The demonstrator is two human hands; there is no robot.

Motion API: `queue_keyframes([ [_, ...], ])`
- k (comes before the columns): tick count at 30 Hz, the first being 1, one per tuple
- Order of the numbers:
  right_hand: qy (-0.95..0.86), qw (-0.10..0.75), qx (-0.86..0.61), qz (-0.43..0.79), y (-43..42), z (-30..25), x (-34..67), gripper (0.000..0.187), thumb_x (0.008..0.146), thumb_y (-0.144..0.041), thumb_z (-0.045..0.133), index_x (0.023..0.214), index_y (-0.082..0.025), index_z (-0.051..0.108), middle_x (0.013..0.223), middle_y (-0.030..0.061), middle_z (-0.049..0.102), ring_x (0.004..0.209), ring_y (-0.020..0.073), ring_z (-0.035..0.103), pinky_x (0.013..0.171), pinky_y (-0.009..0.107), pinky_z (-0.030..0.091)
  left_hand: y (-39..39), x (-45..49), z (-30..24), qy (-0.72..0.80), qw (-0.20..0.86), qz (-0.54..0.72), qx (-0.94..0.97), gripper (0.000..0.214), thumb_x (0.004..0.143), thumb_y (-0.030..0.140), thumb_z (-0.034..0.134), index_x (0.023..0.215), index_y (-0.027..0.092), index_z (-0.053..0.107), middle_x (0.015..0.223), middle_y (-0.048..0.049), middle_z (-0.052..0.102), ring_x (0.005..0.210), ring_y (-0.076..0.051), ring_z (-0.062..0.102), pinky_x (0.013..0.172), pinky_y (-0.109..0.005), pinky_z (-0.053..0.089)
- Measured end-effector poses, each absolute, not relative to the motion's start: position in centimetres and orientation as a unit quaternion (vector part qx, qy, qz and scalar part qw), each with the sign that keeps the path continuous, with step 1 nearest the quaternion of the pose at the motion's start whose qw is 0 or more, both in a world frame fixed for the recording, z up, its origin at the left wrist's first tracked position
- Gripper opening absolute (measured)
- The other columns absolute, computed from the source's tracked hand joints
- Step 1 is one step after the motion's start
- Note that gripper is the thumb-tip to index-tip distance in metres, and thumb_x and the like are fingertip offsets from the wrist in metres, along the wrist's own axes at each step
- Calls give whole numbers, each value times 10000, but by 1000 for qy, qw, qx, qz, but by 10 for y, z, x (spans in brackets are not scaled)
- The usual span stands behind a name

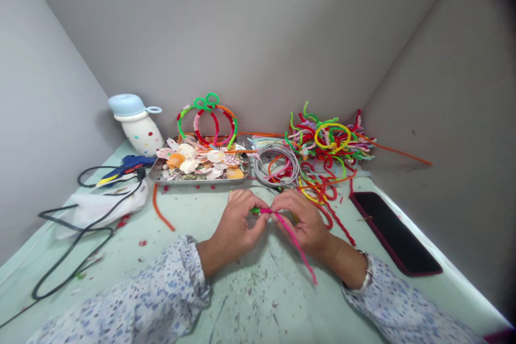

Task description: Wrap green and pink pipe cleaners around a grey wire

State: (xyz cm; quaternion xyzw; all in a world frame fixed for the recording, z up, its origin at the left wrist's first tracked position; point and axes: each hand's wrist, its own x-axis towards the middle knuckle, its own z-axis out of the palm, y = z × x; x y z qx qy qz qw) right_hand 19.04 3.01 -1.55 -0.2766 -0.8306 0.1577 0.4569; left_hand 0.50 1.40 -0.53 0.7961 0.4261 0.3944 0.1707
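My left hand (237, 223) and my right hand (304, 220) meet over the pale green table (250, 290), fingers pinched together. Between them runs a pink pipe cleaner (296, 244); its loose end trails toward me past my right wrist. A short green piece (255, 210) shows at my left fingertips, joined to the pink one. Both hands are closed on this twisted strand.
A metal tray of seashells (199, 164) lies behind my hands, with a pipe-cleaner pumpkin frame (207, 118) behind it. A coil of grey wire (276, 164) and a heap of coloured pipe cleaners (326, 145) lie right. A phone (393, 231), glue gun (124, 166), black cord (76, 236) and a white jar (139, 123).
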Motion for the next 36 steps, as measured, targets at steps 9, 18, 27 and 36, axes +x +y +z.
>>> queue_keyframes([
  [9,-831,454,-290,141,29,-12,190,51,873,-193,564,917,-208,585,867,41,624,822,181,586,746,333,474,13,6,-4,428,171,393,796,29,825,190,559,811,191,584,758,-12,575,785,-182,519,772,-340,374],
  [18,-826,451,-296,165,29,-12,188,39,887,-205,548,893,-208,586,838,38,625,793,178,577,723,319,461,13,7,-4,423,160,396,799,41,807,178,561,766,184,566,733,-5,563,761,-176,502,749,-334,355],
  [27,-824,424,-317,204,26,-11,187,66,895,-174,529,872,-210,579,826,24,617,780,162,563,703,289,430,13,7,-3,422,152,392,803,53,768,150,556,733,186,540,705,1,538,742,-175,494,739,-333,349],
  [36,-797,422,-364,234,26,-13,187,70,901,-229,544,853,-213,593,804,6,598,765,155,562,702,283,415,14,5,-4,414,173,383,808,64,841,225,547,794,186,569,739,-6,549,765,-178,505,764,-340,352],
])
